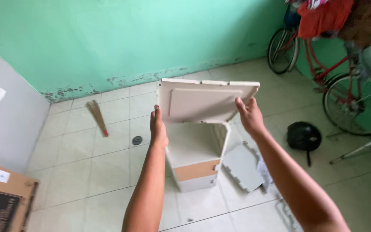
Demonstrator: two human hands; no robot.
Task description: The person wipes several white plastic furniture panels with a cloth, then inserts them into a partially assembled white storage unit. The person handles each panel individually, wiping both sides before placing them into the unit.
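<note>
Both hands grip a white plastic panel [207,99], the left hand [158,128] on its left edge and the right hand [249,114] on its right, holding it above an open white cabinet [196,159] on the tiled floor [108,180]. A grey panel [242,165] lies beside it.

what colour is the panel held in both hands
White or off-white panel, seen best in the head view.

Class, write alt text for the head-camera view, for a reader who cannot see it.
Two bare hands, left hand and right hand, hold a white panel by its side edges above an open white cabinet on a tiled floor. Another panel, a black helmet, a broom and a red bicycle lie around.
</note>
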